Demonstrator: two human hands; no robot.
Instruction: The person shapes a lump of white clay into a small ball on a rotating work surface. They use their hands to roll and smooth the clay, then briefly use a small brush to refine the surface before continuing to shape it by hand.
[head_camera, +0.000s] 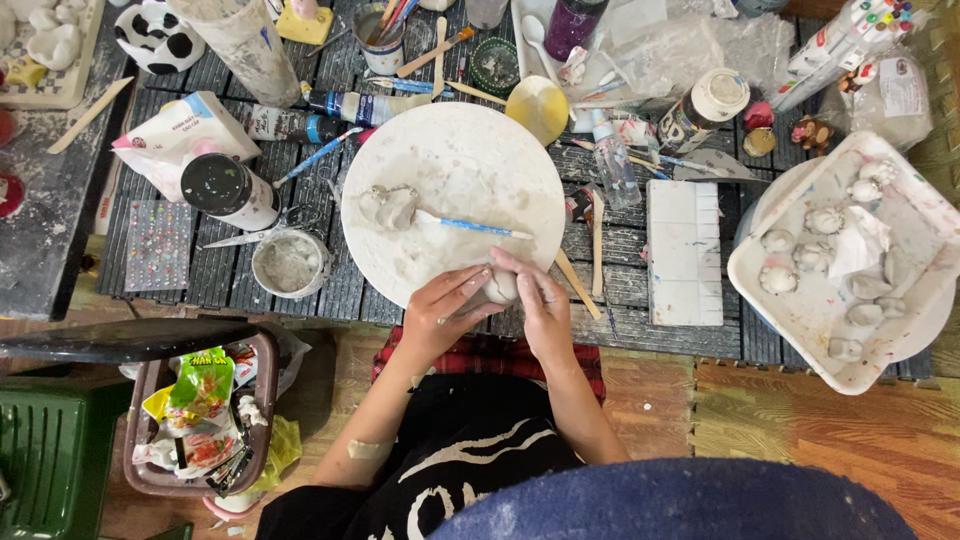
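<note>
My left hand (442, 312) and my right hand (540, 303) meet at the near rim of a round white plate (470, 150) smeared with grey clay. Between their fingers they hold a small pale clay lump (501, 286). Farther up the plate lies another grey clay piece (388, 207), with a blue-handled tool (470, 226) resting against it and pointing right.
A white square tray (905, 330) with several small clay shapes sits at the right. A white palette block (684, 252), a small clay-water cup (289, 263), scissors, bottles and brushes crowd the slatted table. A brown bin (262, 400) of wrappers stands at the lower left.
</note>
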